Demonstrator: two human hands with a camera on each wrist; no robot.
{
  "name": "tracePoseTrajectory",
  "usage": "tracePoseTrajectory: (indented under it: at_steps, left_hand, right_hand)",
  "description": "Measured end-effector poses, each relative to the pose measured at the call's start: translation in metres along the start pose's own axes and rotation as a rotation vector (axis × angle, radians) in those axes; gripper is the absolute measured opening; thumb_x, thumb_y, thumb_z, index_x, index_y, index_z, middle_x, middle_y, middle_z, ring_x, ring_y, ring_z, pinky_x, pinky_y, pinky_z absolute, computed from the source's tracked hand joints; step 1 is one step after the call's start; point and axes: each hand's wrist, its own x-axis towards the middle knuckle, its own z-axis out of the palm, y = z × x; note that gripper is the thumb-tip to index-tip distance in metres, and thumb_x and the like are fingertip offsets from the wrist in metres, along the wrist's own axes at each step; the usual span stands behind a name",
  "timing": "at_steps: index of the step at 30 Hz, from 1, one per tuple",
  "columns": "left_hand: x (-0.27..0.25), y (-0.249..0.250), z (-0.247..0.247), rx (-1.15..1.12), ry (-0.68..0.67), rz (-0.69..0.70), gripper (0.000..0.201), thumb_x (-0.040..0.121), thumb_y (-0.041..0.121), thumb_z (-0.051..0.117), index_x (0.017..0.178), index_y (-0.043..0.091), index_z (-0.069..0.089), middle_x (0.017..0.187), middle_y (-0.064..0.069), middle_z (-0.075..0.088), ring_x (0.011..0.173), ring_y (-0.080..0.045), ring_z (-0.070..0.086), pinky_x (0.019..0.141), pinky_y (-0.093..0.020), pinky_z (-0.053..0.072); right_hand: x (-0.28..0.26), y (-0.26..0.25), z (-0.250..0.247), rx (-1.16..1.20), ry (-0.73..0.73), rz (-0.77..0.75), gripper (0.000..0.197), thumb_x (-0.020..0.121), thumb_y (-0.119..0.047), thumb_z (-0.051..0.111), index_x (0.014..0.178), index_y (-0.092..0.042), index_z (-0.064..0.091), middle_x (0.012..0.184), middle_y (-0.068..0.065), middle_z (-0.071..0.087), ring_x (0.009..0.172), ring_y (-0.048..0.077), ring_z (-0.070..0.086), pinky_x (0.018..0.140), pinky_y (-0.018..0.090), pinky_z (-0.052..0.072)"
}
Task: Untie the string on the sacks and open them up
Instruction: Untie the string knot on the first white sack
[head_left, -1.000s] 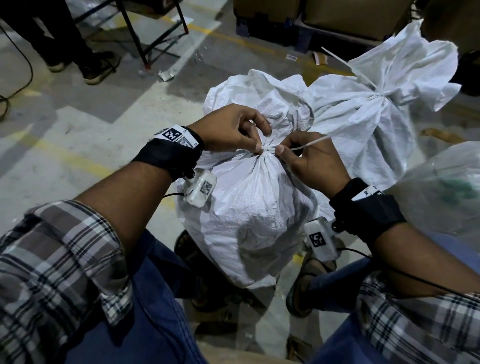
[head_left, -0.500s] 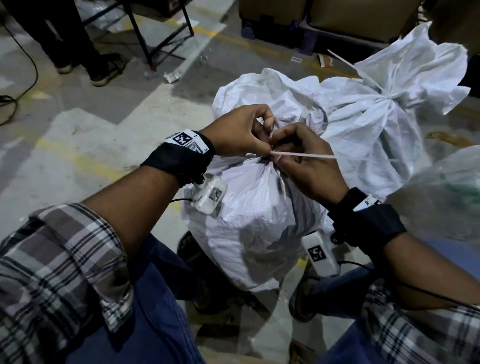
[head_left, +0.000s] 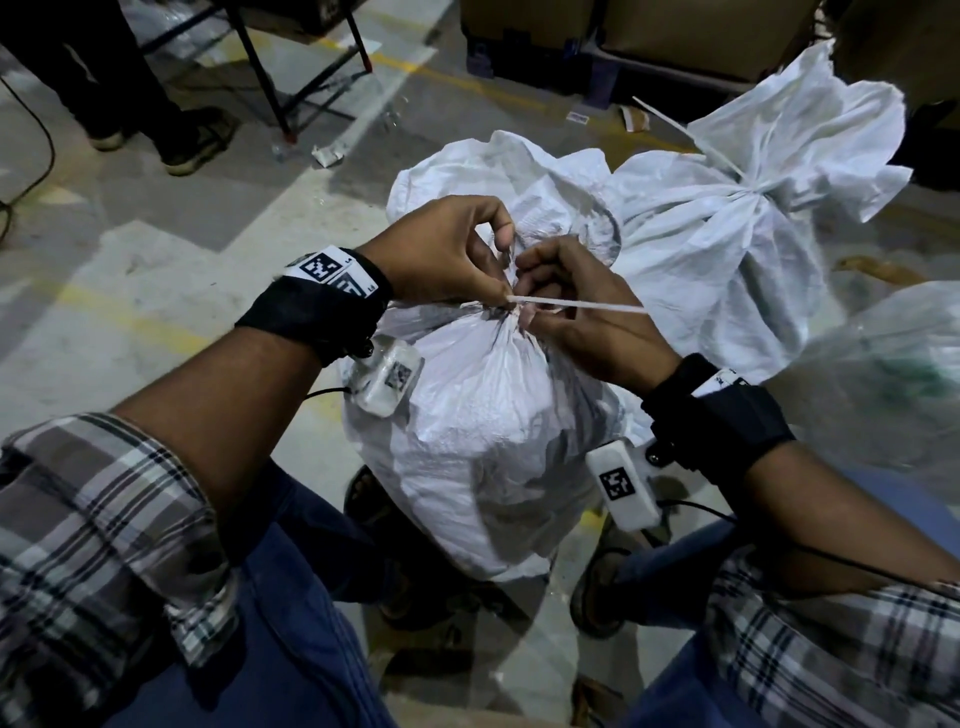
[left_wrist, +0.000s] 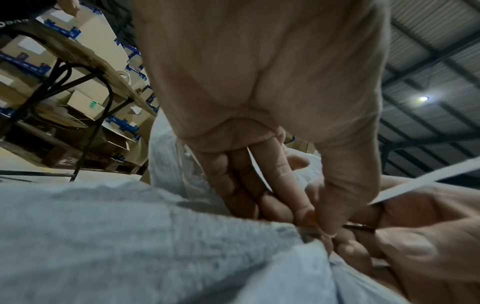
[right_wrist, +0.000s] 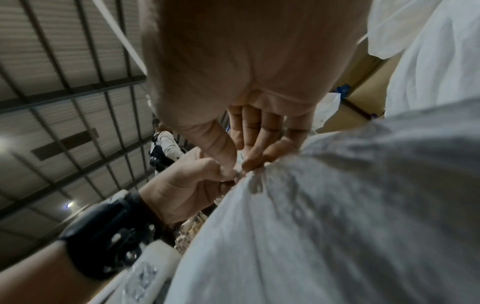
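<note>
A white sack (head_left: 483, 447) stands on the floor (head_left: 156, 249) between the person's knees. Its neck is bunched tight, and a thin white string (head_left: 576, 305) goes round it. One end of the string sticks out to the right, past the right hand.

Both hands are at the knot. The left hand (head_left: 447, 254) has its fingers curled, and its thumb and first finger pinch the string at the neck of the sack. The right hand (head_left: 582, 317) is curled too, and its thumb and fingertips pinch at the same knot. In the wrist views the two hands touch each other there. The knot itself is hidden under the fingers, so how loose it is cannot be told.

A second white sack (head_left: 727, 234) lies just behind the first one, to the right. It is tied shut with its own string. That makes two white sacks. A third bag (head_left: 883, 374) at the right edge is see-through with something green inside, and it is cut off by the picture edge.

At the top left, one person's legs and dark shoes (head_left: 192, 145) stand on the floor, near the black legs of a desk (head_left: 270, 88). Brown boxes (head_left: 649, 31) sit along the top edge, cut off.
</note>
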Motion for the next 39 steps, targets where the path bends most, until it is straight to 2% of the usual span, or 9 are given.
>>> tracePoseTrajectory:
  at_steps: [5,9,11,14,16,22,29,34,39]
  left_hand:
    - [-0.003,0.002,-0.002,0.025,-0.012,-0.011,0.04,0.068,0.009,0.078,0.09,0.022,0.048,0.079,-0.001,0.078,0.069,-0.013,0.073,0.058,-0.017,0.049]
    - [-0.002,0.007,-0.004,0.084,-0.017,-0.02,0.038,0.069,0.01,0.08,0.091,0.023,0.052,0.077,0.003,0.078,0.068,-0.013,0.073,0.058,-0.018,0.051]
    - [-0.001,0.008,-0.005,0.072,-0.023,-0.022,0.038,0.07,0.009,0.082,0.091,0.022,0.052,0.077,0.003,0.078,0.068,-0.014,0.072,0.059,-0.022,0.052]
    - [-0.001,0.01,-0.005,0.053,-0.034,-0.015,0.04,0.07,0.008,0.082,0.09,0.021,0.051,0.078,0.001,0.078,0.066,-0.008,0.071,0.062,-0.016,0.051]
    - [0.0,0.01,-0.004,0.026,-0.047,-0.007,0.041,0.071,0.004,0.081,0.09,0.021,0.049,0.079,-0.002,0.078,0.069,-0.009,0.072,0.061,-0.015,0.051]
    - [-0.002,0.005,-0.005,-0.045,-0.051,-0.003,0.044,0.075,0.003,0.083,0.093,0.017,0.045,0.085,-0.008,0.078,0.08,-0.021,0.076,0.064,-0.019,0.054]
    - [-0.001,0.006,-0.004,-0.046,-0.071,-0.013,0.044,0.075,0.001,0.081,0.094,0.015,0.044,0.085,-0.008,0.078,0.079,-0.019,0.075,0.065,-0.02,0.053]
    - [-0.002,0.01,-0.003,-0.084,-0.095,-0.004,0.049,0.076,0.006,0.085,0.094,0.015,0.041,0.087,-0.013,0.078,0.072,-0.014,0.072,0.059,-0.017,0.05]
    - [-0.004,0.01,-0.004,-0.099,-0.095,-0.015,0.049,0.077,0.003,0.084,0.094,0.015,0.039,0.089,-0.014,0.078,0.071,-0.013,0.07,0.064,-0.022,0.052]
  right_hand:
    - [0.002,0.002,0.0,-0.034,-0.041,-0.009,0.042,0.083,-0.004,0.066,0.12,-0.015,0.052,0.098,0.005,0.065,0.068,0.018,0.053,0.067,0.035,0.049]
    - [0.003,0.001,0.003,-0.019,-0.028,-0.021,0.038,0.082,-0.004,0.067,0.116,-0.014,0.053,0.091,0.009,0.062,0.066,0.017,0.052,0.064,0.033,0.047]
    - [0.004,0.003,0.001,-0.033,-0.023,-0.029,0.036,0.083,-0.002,0.068,0.115,-0.012,0.054,0.087,0.006,0.058,0.068,0.025,0.05,0.064,0.031,0.045]
    - [0.006,0.005,0.0,-0.007,-0.043,-0.011,0.033,0.084,0.003,0.068,0.111,-0.008,0.055,0.081,0.006,0.052,0.064,0.02,0.044,0.059,0.024,0.039]
    - [0.006,0.004,-0.001,0.063,-0.018,0.024,0.028,0.083,0.005,0.069,0.107,-0.006,0.058,0.079,0.009,0.053,0.065,0.02,0.046,0.059,0.026,0.041]
    - [0.005,0.003,-0.001,-0.216,0.054,-0.022,0.005,0.085,-0.015,0.071,0.082,-0.018,0.068,0.068,-0.01,0.057,0.06,0.006,0.049,0.059,0.022,0.038]
    - [0.004,0.005,-0.001,-0.218,0.064,-0.037,0.008,0.078,-0.021,0.069,0.073,-0.016,0.065,0.064,-0.008,0.054,0.06,0.006,0.048,0.057,0.023,0.035]
    - [0.005,0.007,0.0,-0.078,0.066,0.054,0.009,0.071,-0.021,0.065,0.065,-0.014,0.064,0.061,0.003,0.056,0.057,0.018,0.051,0.06,0.038,0.04]
    - [0.006,0.009,-0.003,0.051,0.043,0.097,0.023,0.076,-0.023,0.069,0.069,-0.001,0.066,0.066,0.027,0.058,0.054,0.023,0.047,0.058,0.038,0.035]
